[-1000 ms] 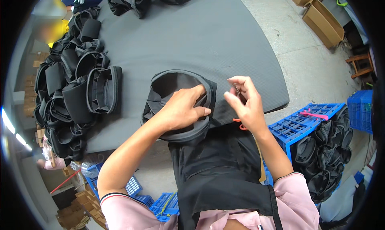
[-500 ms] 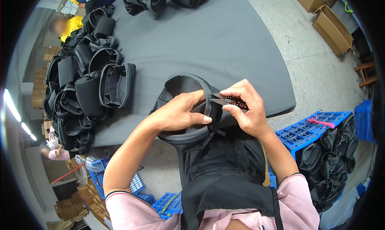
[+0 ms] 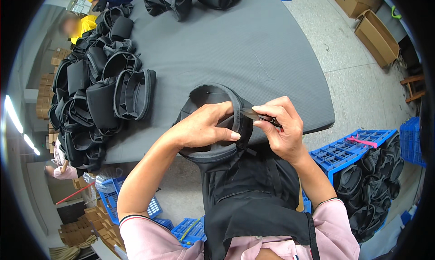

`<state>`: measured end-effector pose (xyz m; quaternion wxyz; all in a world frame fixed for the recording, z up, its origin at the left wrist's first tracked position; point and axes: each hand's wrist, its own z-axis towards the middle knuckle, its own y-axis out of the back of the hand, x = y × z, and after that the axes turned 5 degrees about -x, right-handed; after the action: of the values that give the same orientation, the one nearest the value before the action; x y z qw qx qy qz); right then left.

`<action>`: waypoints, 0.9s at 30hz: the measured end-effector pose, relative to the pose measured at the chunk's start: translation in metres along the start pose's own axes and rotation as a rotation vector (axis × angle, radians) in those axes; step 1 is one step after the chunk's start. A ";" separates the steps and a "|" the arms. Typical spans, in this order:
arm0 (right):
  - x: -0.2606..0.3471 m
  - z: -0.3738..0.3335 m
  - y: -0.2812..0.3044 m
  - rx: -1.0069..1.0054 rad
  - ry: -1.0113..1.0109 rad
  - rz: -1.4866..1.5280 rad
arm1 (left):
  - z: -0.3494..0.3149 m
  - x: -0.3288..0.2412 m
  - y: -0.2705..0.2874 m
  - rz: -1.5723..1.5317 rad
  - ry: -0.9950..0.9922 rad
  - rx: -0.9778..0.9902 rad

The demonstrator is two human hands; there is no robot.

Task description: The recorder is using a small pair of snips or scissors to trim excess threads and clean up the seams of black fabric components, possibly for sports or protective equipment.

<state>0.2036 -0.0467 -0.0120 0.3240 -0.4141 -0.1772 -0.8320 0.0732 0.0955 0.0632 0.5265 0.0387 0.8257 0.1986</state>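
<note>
A black fabric bag [image 3: 206,156] with an open rounded top rests at the near edge of the grey-covered table, against my apron. My left hand [image 3: 204,124] is shut on its rim, fingers inside the bag and thumb over the near side. At the bag's right side, my right hand [image 3: 286,128] pinches a small pair of thread snips [image 3: 247,113]. Their blades lie almost together against the zipper edge. Whether a thread is between the blades is too small to tell. A pale thread shows inside the bag's far wall.
Many similar black bags [image 3: 102,103] are heaped along the table's left side, with others [image 3: 174,2] at the far end. Thin loose threads lie on the table cover [image 3: 226,47]. A blue crate [image 3: 328,156] of black bags stands at right. A person in yellow [image 3: 84,26] is beyond the heap.
The snips' blades have come together from spread apart. My right hand has shifted slightly right and down; my left hand keeps its hold on the bag.
</note>
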 end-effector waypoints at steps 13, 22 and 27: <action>0.005 -0.029 0.011 0.134 -0.244 -0.019 | -0.001 -0.001 0.001 -0.189 0.146 -0.256; 0.003 -0.030 -0.006 0.143 -0.181 0.036 | -0.003 -0.002 0.003 -0.206 0.125 -0.276; 0.006 -0.028 -0.013 0.109 -0.109 0.030 | -0.004 0.003 0.003 -0.173 0.101 -0.281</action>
<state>0.1760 -0.0554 -0.0246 0.3481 -0.4433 -0.2335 -0.7924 0.0680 0.0984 0.0631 0.4998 -0.1164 0.8155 0.2677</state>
